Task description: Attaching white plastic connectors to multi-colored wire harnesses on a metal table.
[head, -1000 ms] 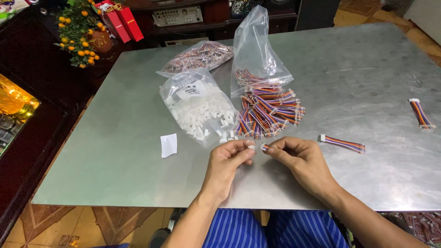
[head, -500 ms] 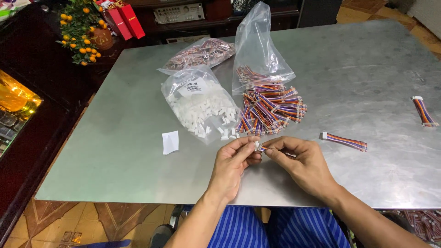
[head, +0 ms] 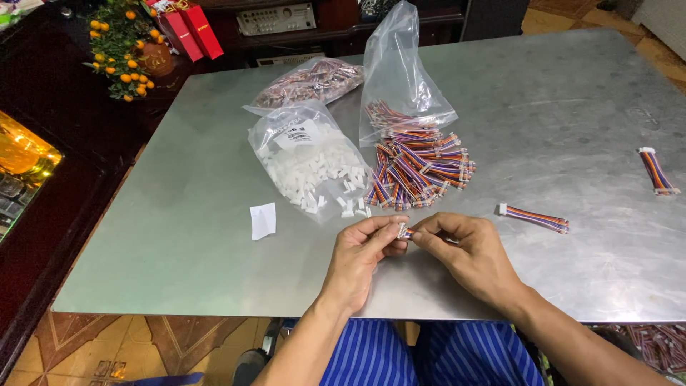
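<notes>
The ribbon cable piece [head: 404, 231], a short length of multicoloured wires, now sits pinched between both hands just above the near edge of the metal table [head: 179, 264], where a second ago the fingertips were a little apart with its end showing in the gap. Going from the left: a small white paper slip [head: 263, 220] lies flat on the bare metal, then a clear bag of white plastic connectors [head: 311, 161] spills a few loose pieces toward the hands. The left hand [head: 364, 254] has closed in, thumb and forefinger narrowed on what looks like a small white connector at the cable's end. The right hand [head: 468, 254] grips the cable itself in a tight pinch, the wires mostly hidden under its fingers. The meeting of the hands suggests the connector is being pressed onto the wires, though the joint is too small to see. Behind them lies a heap of coloured cables [head: 418, 168] spilling from an open bag, and farther right a finished cable [head: 534, 217] lies alone, with another [head: 657, 171] near the table's far right.
</notes>
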